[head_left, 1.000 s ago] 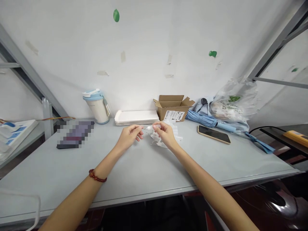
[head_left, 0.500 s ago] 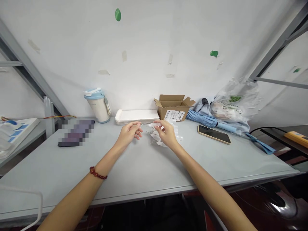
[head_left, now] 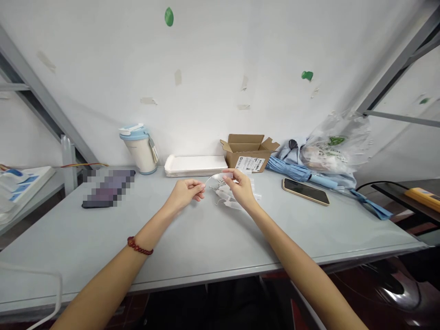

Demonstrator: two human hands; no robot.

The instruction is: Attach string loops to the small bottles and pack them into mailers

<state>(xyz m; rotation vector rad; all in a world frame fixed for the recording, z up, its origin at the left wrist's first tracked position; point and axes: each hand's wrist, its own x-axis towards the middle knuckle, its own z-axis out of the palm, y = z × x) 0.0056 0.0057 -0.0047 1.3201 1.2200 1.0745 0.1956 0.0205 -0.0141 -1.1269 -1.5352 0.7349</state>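
Both my hands are raised over the middle of the grey table (head_left: 206, 247). My right hand (head_left: 240, 188) pinches a small white plastic piece (head_left: 220, 176) with a thin white wire trailing from it toward my left hand (head_left: 185, 193). My left hand's fingers are curled together in a pinch at the wire's other end. Under and behind my right hand lies a small heap of similar white pieces in clear bags (head_left: 230, 199). A red bead bracelet circles my left wrist.
Along the wall stand a blue-lidded cup (head_left: 139, 149), a white flat tray (head_left: 195, 165) and an open cardboard box (head_left: 248, 152). A phone (head_left: 305, 191), a folded blue umbrella (head_left: 309, 176) and a plastic bag (head_left: 335, 146) lie to the right. A dark blurred object (head_left: 106, 188) lies left.
My hands have drawn slightly apart, and the white piece in my right hand has lifted a little, stretching the thin wire between them.
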